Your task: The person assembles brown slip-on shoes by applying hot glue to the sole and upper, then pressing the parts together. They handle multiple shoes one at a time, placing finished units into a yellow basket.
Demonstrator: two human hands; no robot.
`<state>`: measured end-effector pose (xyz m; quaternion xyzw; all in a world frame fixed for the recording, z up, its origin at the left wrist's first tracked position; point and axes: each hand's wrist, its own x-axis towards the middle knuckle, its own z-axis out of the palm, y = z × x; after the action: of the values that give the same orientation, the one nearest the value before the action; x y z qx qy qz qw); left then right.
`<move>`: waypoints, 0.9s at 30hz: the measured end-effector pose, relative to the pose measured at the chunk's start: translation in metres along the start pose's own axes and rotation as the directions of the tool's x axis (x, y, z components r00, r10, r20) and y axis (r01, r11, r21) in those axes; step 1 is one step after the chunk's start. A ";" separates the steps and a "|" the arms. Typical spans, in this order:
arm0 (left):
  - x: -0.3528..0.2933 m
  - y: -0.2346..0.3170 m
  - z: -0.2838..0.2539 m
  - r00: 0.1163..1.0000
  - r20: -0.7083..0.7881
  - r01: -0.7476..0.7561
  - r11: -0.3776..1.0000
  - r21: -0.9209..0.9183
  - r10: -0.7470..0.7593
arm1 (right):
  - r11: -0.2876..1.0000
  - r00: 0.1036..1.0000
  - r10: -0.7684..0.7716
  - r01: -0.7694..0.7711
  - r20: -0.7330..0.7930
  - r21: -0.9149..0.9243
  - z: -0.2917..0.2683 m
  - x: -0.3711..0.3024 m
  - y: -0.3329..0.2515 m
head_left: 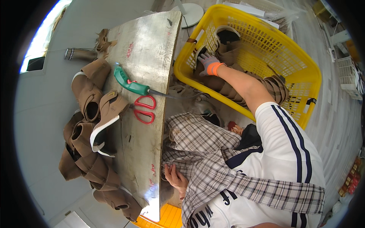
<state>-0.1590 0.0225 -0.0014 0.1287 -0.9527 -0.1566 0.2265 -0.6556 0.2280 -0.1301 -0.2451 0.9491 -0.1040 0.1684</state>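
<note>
My right hand [210,64], in a grey glove with an orange cuff, reaches into a yellow plastic basket [262,36]. Its fingers are spread over a brown shoe upper with a pale rim [200,52] at the basket's near left end; the thumb side is partly hidden. Beside it stands another brown shoe upper [227,49], and a nested row of brown uppers [275,89] runs along the basket's near side under my forearm. My bare left hand [176,179] rests at my plaid apron [205,136] by the table's edge, fingers loosely bent and apart, with nothing visible in them.
On the worn table [148,49] lie a green-handled tool with a cord [131,83] and red-handled scissors [145,109]. Brown shoe uppers [91,152] are heaped along its far edge, near a metal flask [80,54]. An orange crate [167,217] is below the table's corner.
</note>
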 end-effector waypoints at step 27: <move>-0.008 -0.013 -0.019 0.996 0.085 0.026 0.986 0.167 -0.040 | 0.848 0.869 0.487 -0.447 0.088 -0.285 0.066 0.069 0.129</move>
<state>-0.1409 0.0090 0.0070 0.1558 -0.9692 -0.0862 0.1701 -0.7436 0.2964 -0.2461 -0.0333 0.9692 0.0828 0.2296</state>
